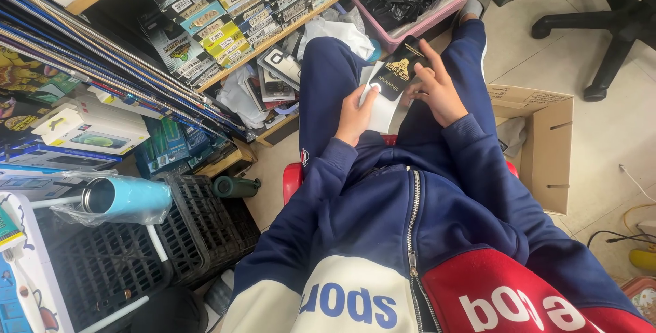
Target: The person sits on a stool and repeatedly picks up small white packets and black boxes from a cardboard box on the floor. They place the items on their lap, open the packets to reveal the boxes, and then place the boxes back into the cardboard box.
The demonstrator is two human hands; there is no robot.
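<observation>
Both hands, left hand (355, 115) and right hand (437, 90), gripping black packet (396, 73) (over lap).

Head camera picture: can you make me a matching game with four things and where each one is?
Things:
1. black packet
2. cardboard box
3. light blue bottle
4. black office chair

Places:
A. far right floor, top corner
B. lying on the black crate, lower left
C. between the left hand and right hand, over the lap
D. open on the floor beside the right leg

Pairs: 1-C, 2-D, 3-B, 4-A
</observation>
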